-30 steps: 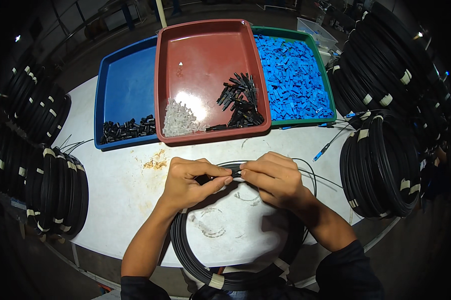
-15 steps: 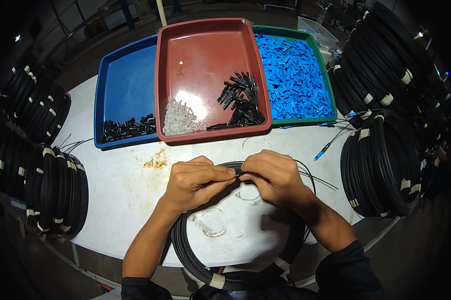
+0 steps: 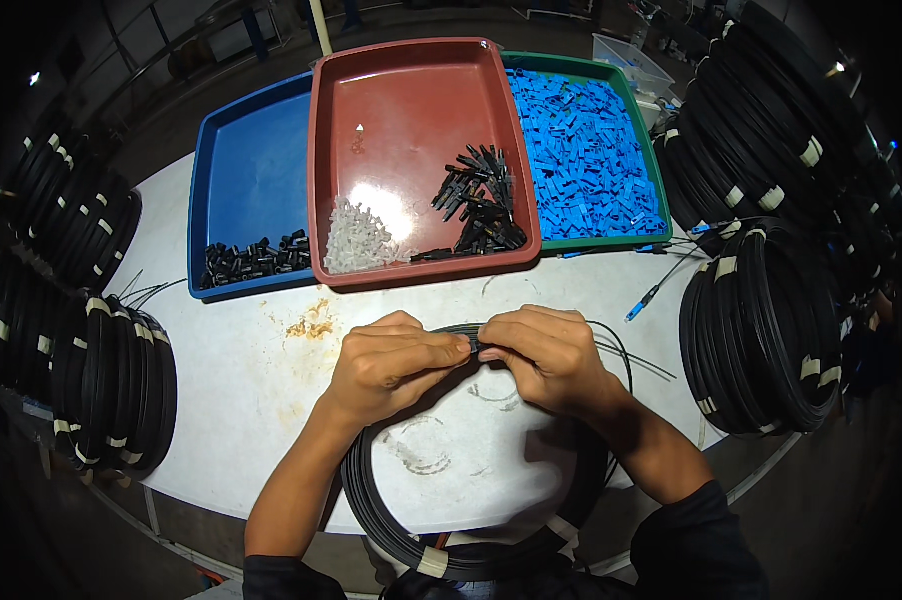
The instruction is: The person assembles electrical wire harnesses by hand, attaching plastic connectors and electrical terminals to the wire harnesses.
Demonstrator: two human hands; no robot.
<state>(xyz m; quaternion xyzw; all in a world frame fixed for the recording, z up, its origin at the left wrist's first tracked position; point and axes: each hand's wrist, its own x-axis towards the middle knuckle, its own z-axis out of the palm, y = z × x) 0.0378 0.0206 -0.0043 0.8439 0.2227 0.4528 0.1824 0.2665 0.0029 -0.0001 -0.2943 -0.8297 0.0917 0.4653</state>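
Left fingers (image 3: 447,348) and right fingers (image 3: 516,338) were pinched around a small, mostly hidden black piece (image 3: 476,346), presumably for steadiness.

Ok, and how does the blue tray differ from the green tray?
The blue tray holds black pieces only along its near end, while blue pieces cover most of the green tray. The blue tray is left of the red tray; the green tray is right of it. Both are partly hidden by the red tray.
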